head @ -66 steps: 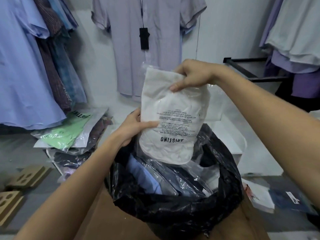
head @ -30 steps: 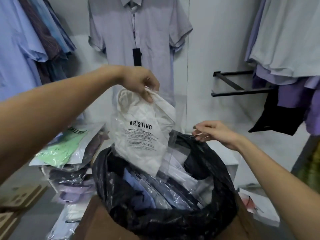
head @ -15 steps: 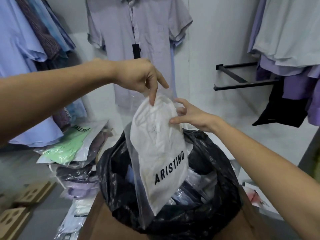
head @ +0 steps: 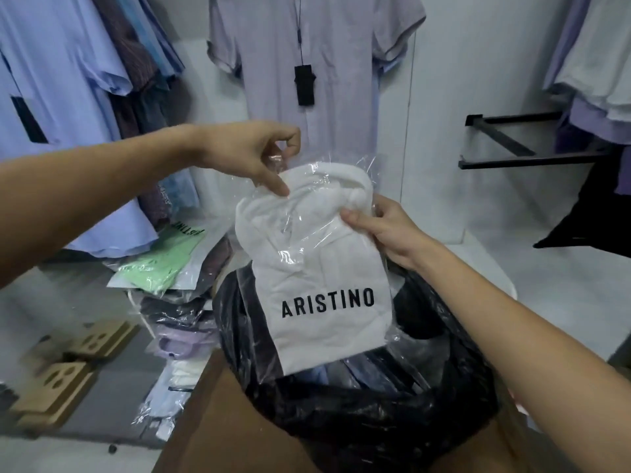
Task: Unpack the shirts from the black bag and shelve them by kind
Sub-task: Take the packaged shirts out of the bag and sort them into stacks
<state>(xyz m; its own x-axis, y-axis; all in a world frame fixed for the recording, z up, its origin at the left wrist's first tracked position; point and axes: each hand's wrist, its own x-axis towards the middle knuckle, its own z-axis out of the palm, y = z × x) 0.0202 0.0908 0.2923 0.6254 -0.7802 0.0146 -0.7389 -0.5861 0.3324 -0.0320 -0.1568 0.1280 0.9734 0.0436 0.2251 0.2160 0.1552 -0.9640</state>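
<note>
A folded white shirt sealed in a clear plastic sleeve printed ARISTINO (head: 321, 278) hangs upright just above the open mouth of the crumpled black plastic bag (head: 368, 414), its lower edge touching the packed shirts inside. The left hand (head: 252, 155) pinches the top left corner of the sleeve between thumb and curled fingers, with the forefinger laid straight against the plastic. The right hand (head: 386, 227) holds the sleeve's right edge, thumb on the front and fingers wrapped behind; its grip looks firm, though the fingers are hidden. The bag sits in a brown cardboard box (head: 218, 428). To the left of the bag, on the floor, stands a stack of bagged shirts (head: 177, 319) topped by a light green shirt in a clear sleeve (head: 160, 264). A pale lilac short-sleeved shirt with a black hang tag (head: 324, 73) hangs on the white wall behind.
</note>
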